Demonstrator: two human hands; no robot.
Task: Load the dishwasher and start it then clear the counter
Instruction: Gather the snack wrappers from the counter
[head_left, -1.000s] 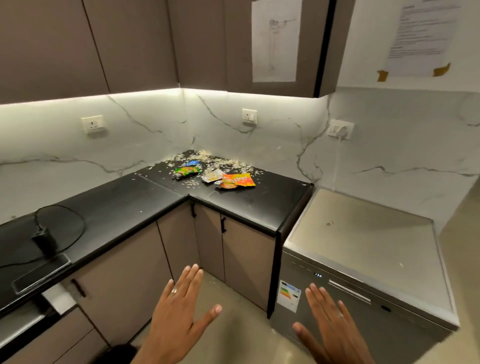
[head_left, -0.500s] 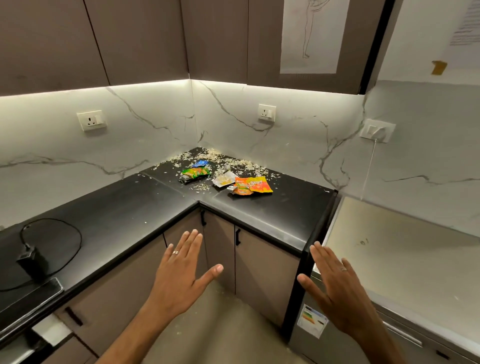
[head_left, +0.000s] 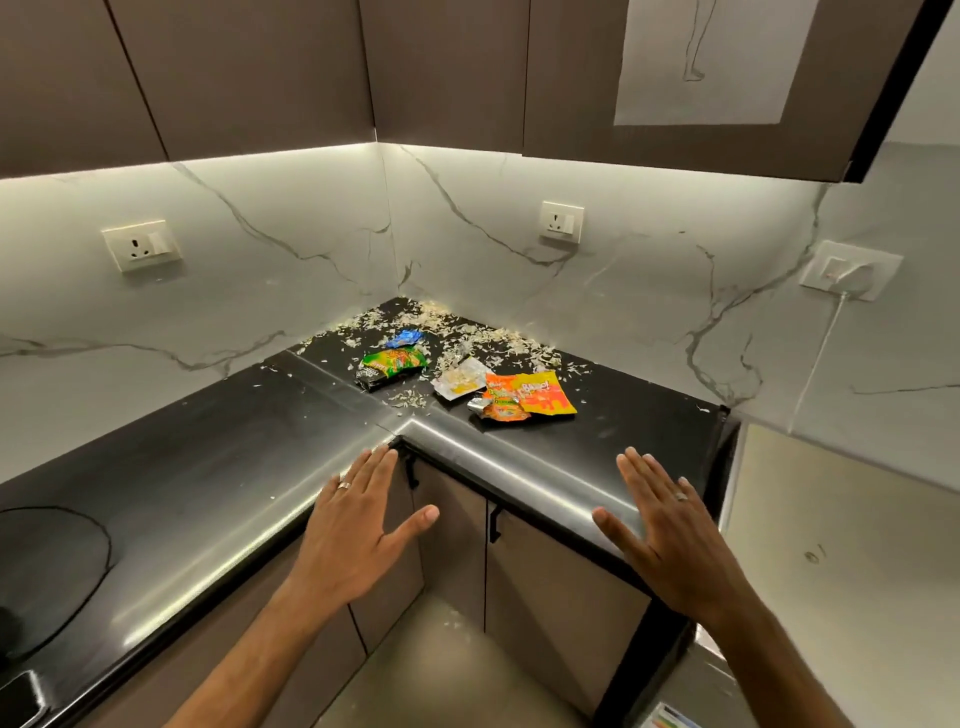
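Hands flat and spread, we hold the left hand (head_left: 358, 525) and right hand (head_left: 670, 530) empty above the black table (head_left: 218, 467), wrappers (head_left: 467, 379) and crumbs (head_left: 467, 338) ahead.

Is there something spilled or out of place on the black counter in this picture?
Yes. Pale flakes lie scattered over the back corner of the black counter, with some on the floor below. Among them lie empty snack wrappers: green, blue, white and orange. Both hands hover open, holding nothing.
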